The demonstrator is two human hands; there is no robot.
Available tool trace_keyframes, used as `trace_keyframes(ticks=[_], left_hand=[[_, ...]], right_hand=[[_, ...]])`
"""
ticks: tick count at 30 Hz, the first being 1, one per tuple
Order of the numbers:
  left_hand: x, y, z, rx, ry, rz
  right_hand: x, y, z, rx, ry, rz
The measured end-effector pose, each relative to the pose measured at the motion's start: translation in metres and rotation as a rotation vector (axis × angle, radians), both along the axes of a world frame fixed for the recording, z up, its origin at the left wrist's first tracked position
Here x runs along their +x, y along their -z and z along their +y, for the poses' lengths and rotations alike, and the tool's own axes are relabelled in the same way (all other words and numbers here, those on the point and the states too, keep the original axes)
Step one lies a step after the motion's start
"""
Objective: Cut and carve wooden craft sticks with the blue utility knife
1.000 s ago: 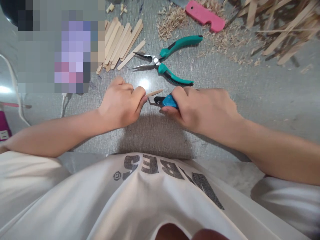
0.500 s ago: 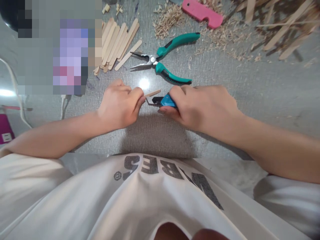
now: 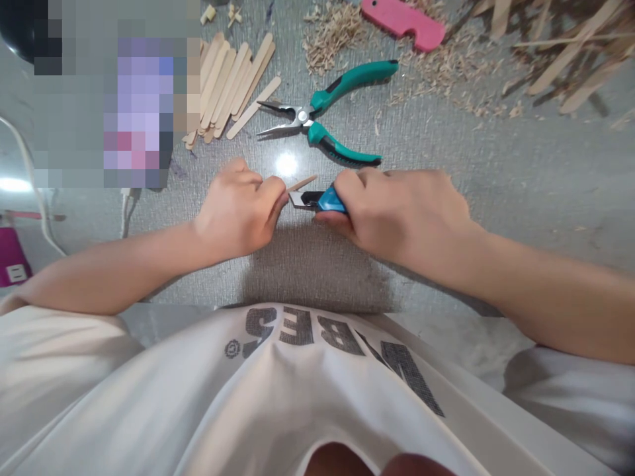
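Observation:
My left hand [image 3: 238, 208] is closed in a pinch on a thin wooden stick [image 3: 302, 183] that points right and slightly away from me. My right hand [image 3: 401, 211] is wrapped round a blue utility knife [image 3: 325, 199]. The knife's short metal blade [image 3: 296, 201] lies just under the stick, close to my left fingertips. Both hands rest low over the grey textured table [image 3: 520, 172], near its front edge.
Teal-handled long-nose pliers [image 3: 327, 112] lie open just beyond my hands. A fan of flat wooden sticks [image 3: 233, 82] sits behind them at left. Wood shavings [image 3: 330, 33], a pink tool [image 3: 404, 23] and a heap of stick offcuts [image 3: 560, 46] lie at the back right. A white cable [image 3: 34, 192] runs at left.
The knife blade has slid a little leftwards along the stick toward my left hand. Both hands keep their grip and stay in place.

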State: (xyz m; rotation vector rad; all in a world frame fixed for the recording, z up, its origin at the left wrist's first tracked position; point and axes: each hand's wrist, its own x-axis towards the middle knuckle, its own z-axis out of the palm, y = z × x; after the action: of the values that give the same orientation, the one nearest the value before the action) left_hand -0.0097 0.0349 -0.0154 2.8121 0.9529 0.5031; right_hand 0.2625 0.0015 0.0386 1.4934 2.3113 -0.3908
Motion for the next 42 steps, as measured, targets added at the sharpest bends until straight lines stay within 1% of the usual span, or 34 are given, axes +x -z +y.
trace_keyframes(ticks=[5,9,13,15,18,23,26,29,32,35,39,42], left_hand=[[0.0025,-0.0009,-0.0031,0.098,0.008,-0.011],[0.0042,0.0007,-0.0044,0.171,0.005,-0.016],[0.0035,0.0008,-0.0053,0.105,-0.018,0.052],[0.0032,0.0001,-0.0057,0.109,-0.018,0.065],[0.0035,-0.0014,-0.0061,0.130,-0.020,0.089],[0.0046,-0.0048,-0.0057,0.098,-0.020,0.124],[0.0051,-0.0056,-0.0055,0.063,-0.038,0.110],[0.0051,-0.0052,-0.0053,0.023,-0.060,0.071],[0.0045,-0.0044,-0.0054,-0.054,-0.083,0.046],[0.0038,-0.0034,-0.0058,-0.105,-0.098,0.038],[0.0035,-0.0018,-0.0062,-0.040,-0.085,0.054],[0.0029,-0.0022,-0.0043,-0.004,-0.076,0.051]], right_hand=[[-0.0041,0.0015,-0.0010,0.006,0.013,0.019],[-0.0069,-0.0004,0.0000,-0.050,0.019,-0.034],[-0.0091,-0.0025,-0.0007,-0.059,0.004,-0.073],[-0.0095,-0.0018,-0.0018,-0.049,0.013,-0.074],[-0.0099,-0.0007,-0.0035,-0.049,0.050,-0.048],[-0.0102,-0.0045,-0.0033,-0.075,0.087,0.017],[-0.0098,-0.0060,-0.0026,-0.062,0.090,0.062],[-0.0091,-0.0051,-0.0031,-0.041,0.062,0.030],[-0.0083,-0.0043,-0.0049,-0.006,0.033,0.029],[-0.0081,-0.0046,-0.0067,-0.006,0.041,0.052],[-0.0094,-0.0049,-0.0072,-0.015,0.071,0.071],[-0.0095,-0.0050,-0.0051,-0.029,0.059,0.054]])
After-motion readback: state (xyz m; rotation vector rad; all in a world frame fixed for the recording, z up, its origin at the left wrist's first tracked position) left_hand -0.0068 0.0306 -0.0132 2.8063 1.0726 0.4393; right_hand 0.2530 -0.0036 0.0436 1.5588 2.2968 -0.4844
